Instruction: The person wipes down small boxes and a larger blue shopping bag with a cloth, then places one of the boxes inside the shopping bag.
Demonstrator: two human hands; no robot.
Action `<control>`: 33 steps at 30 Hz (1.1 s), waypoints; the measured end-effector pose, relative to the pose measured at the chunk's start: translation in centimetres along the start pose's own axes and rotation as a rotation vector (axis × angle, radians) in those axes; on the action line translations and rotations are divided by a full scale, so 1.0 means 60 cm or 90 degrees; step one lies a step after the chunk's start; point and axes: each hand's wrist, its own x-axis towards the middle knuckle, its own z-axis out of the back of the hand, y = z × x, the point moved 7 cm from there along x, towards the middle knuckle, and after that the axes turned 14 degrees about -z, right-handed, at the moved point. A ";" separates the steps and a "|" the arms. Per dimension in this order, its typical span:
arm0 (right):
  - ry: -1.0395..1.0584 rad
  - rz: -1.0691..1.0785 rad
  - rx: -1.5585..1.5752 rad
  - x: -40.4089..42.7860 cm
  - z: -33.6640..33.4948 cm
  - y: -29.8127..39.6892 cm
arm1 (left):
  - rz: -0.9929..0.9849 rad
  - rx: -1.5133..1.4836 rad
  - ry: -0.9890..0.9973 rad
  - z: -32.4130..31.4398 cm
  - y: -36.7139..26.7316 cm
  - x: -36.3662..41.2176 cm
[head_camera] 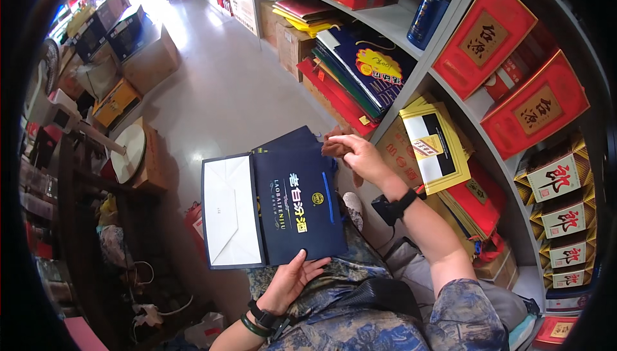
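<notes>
A dark blue paper gift bag (303, 177), folded flat with its white bottom panel (233, 211) showing, lies over my lap. It has a blue cord handle and printed lettering. Under its far edge another dark blue bag (289, 140) shows in part. My left hand (296, 276) grips the near edge of the bag, thumb on top and fingers beneath. Beyond the bag's right corner, my right hand (354, 156) holds a crumpled brown cloth (337, 147) between thumb and fingers. Part of the cloth hangs below the hand.
Shelves on the right hold red boxes (487, 38), a blue bottle (426, 14), stacked paper bags (356, 76) and a yellow-edged bag (434, 146). Cartons (149, 52) line the left side of the floor, with a round-topped stool or stand (127, 158) nearer me.
</notes>
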 end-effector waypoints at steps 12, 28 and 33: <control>0.119 -0.015 -0.245 -0.064 -0.094 -0.085 | 0.023 0.002 -0.005 0.002 -0.001 0.000; 0.144 0.167 -0.400 -0.326 -0.071 0.039 | -0.007 0.013 0.023 0.001 0.001 -0.004; 0.309 0.147 -0.318 -0.310 -0.055 0.076 | 0.000 0.014 0.024 0.000 0.002 -0.005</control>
